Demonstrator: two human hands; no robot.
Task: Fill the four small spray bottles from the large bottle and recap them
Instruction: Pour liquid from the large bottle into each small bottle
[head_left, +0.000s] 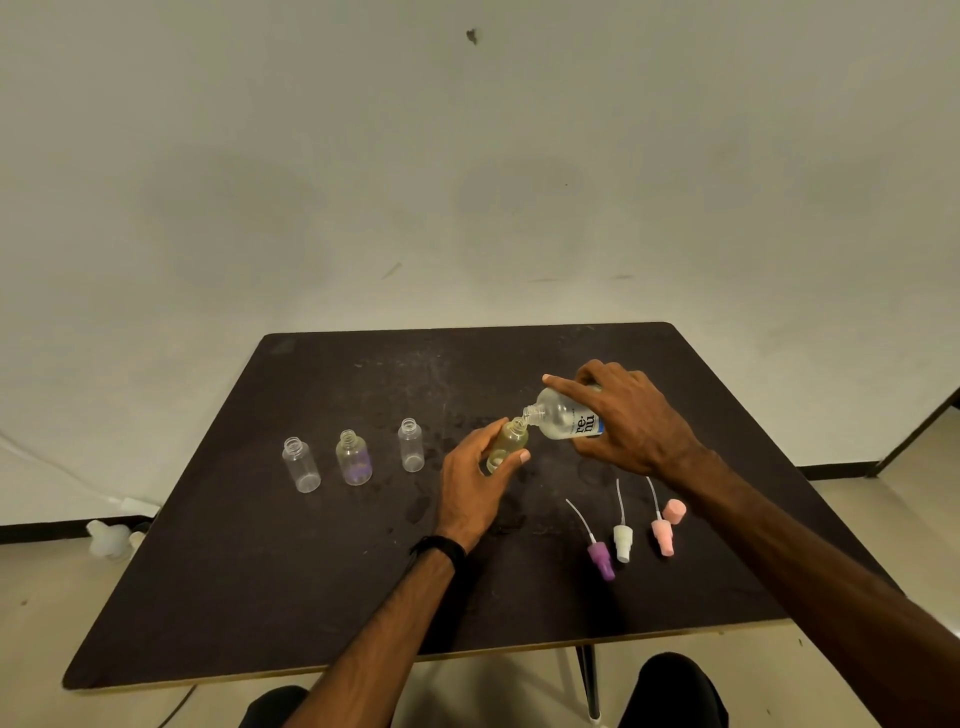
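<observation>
Now our right hand (631, 428) grips the large bottle (563, 420), tipped with its mouth at the neck of a small spray bottle (508, 442) that our left hand (475, 480) holds over the dark table (311, 571). Three uncapped small bottles (355, 458) stand left; spray caps (622, 540) lie near right.

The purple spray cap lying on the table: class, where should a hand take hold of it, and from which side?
Pinch the purple spray cap across its chunky collar, coming down from above. It lies flat on the table, with its thin dip tube angling away towards the far edge; the tube looks too slender to grip. The white spray cap lies close on its right.
</observation>
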